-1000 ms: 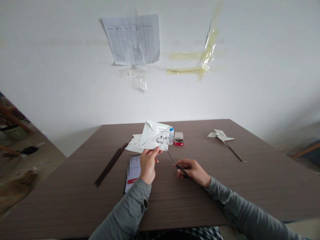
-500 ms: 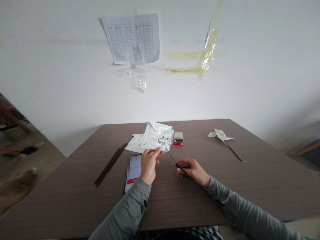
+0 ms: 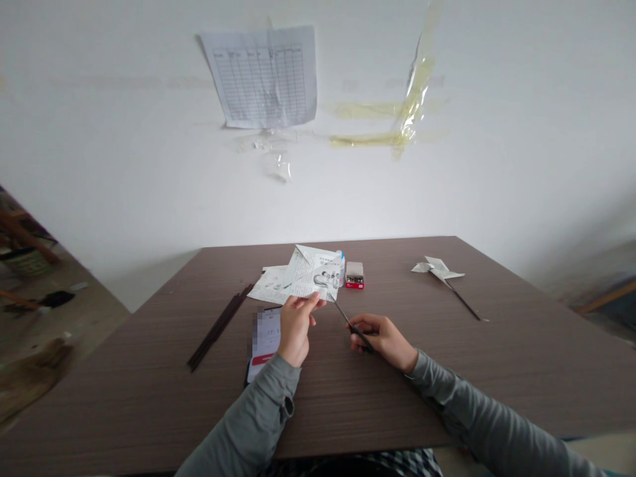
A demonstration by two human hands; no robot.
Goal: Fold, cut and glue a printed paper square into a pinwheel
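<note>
Between the thumb and fingers of my left hand (image 3: pixel 297 331) is the lower edge of a square of printed paper (image 3: pixel 304 273), with a crease across it and a small black drawing on its right side. My right hand (image 3: pixel 390 343) is closed around the dark handle of a pair of scissors (image 3: pixel 342 311). Their thin blades point up and left, and the tips meet the paper's lower right corner. Another printed sheet (image 3: pixel 263 285) lies flat behind my left hand, partly covered by the held paper.
A phone (image 3: pixel 265 338) lies beside my left wrist. Dark thin sticks (image 3: pixel 218 329) are left of it. A small red box of pins (image 3: pixel 354 277) and a partly hidden bottle (image 3: pixel 342 264) stand behind the paper. On the right lies a paper pinwheel (image 3: pixel 440 268) on a stick.
The top of the held paper has dipped slightly, showing more of the bottle behind it. Both hands and the scissors stay almost where they were.
</note>
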